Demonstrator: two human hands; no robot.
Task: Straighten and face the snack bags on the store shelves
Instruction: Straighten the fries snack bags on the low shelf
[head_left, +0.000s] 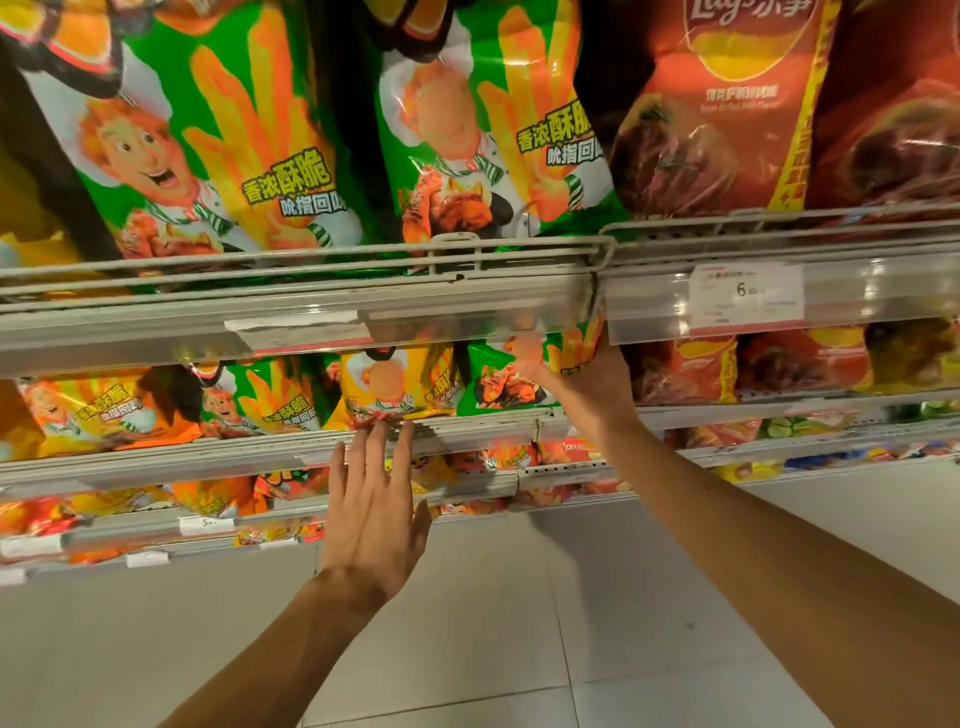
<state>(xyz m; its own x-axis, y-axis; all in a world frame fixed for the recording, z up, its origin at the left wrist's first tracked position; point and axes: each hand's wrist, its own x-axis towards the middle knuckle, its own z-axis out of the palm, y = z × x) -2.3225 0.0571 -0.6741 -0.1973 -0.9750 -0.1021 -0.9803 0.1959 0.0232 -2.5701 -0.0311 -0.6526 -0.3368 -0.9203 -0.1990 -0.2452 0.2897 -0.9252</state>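
Green snack bags with a cartoon chef (218, 156) stand on the upper shelf. On the shelf below, a yellow bag (397, 387) and a green bag (501, 379) stand side by side. My left hand (374, 499) reaches up with straight fingers, the fingertips touching the bottom edge of the yellow bag. My right hand (587, 379) grips the right side of the green bag, thumb across its front; its fingers are hidden behind the bag and the shelf rail.
A wire shelf rail (311, 291) with a price tag (745, 296) runs across the view. Red chip bags (727, 104) fill the right side. Lower shelves (156, 525) hold more bags. Grey floor tiles (519, 623) lie below.
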